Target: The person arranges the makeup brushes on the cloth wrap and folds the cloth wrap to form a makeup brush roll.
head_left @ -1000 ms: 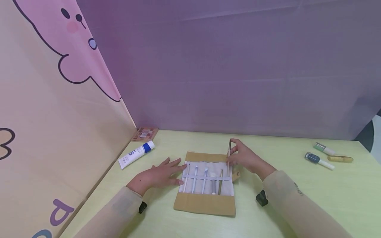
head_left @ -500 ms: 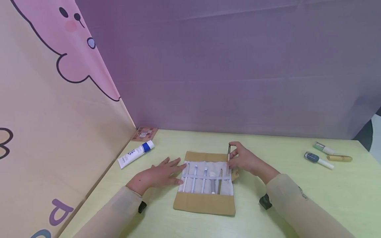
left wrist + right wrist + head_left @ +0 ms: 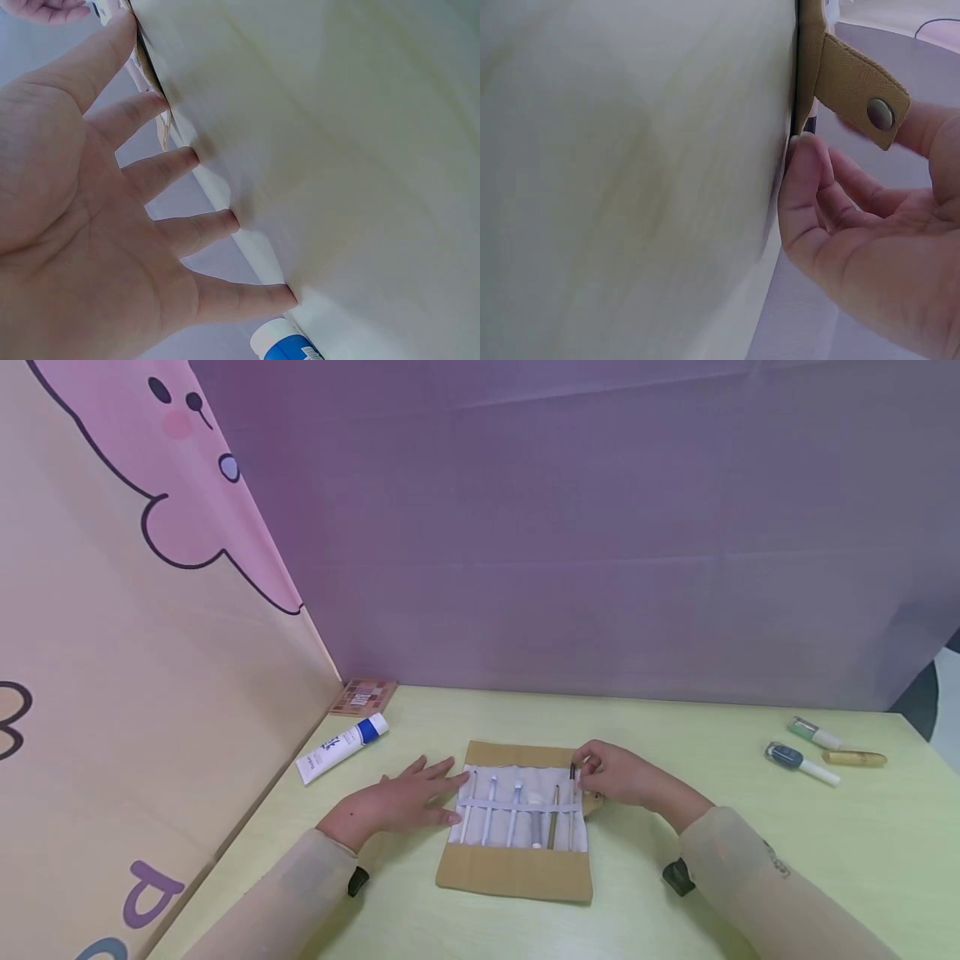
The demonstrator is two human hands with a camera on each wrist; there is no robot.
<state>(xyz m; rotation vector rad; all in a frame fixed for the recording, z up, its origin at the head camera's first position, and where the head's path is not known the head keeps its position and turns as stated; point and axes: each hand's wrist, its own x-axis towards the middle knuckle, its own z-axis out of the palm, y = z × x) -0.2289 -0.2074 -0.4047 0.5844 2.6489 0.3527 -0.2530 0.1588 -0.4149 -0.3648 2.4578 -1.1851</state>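
Observation:
A tan fabric roll-up case (image 3: 514, 875) lies unrolled, its pale lining crossed by an elastic band that keeps several slim sticks upright in a row. At its right end a slim dark-tipped stick (image 3: 572, 818) sits under the band. My right hand (image 3: 618, 774) pinches that stick near its dark top, other fingers curled by the case's edge. In the right wrist view, a tan strap (image 3: 859, 86) with a metal snap partly hides the thumb. On the left, my left hand (image 3: 397, 802) is spread flat, its thumb and index fingertips at the case's left edge.
A white and blue tube (image 3: 341, 749) and a reddish checked flat box (image 3: 363, 697) lie at the back left. Two small bottles, one green (image 3: 813, 732) and one dark blue (image 3: 801, 763), lie at the right beside a yellowish stick-shaped object (image 3: 855, 758). Fabric walls stand behind and left.
My right hand has moved down toward the case, and the dark-tipped stick has slid lower under the elastic band. The left hand has stayed in place.

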